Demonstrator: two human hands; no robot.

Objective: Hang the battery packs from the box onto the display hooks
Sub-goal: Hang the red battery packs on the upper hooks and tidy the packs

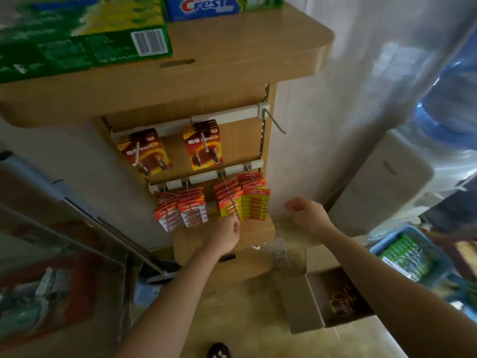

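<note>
A wooden display panel carries two rails of hooks. On the upper rail hang dark red battery packs (144, 151) and a second bunch (204, 144); the rail's right hook (276, 122) is bare. The lower rail holds red-and-white packs (182, 210) and yellow-green packs (246, 202). My left hand (227, 235) is just under the yellow-green packs at a hook tip, its back toward me and its fingers hidden. My right hand (307, 213) hovers right of those packs, blurred, with loosely curled fingers and nothing plainly in it. The open cardboard box (307, 303) on the floor contains dark packs (340, 301).
A clear plastic piece (280, 244) shows below my right hand; whether it touches the hand is unclear. The shelf top (232, 63) holds green and blue cartons. A blue crate (387, 244) of green packs sits at right, a white cabinet (382, 187) behind it. Shelving stands at left.
</note>
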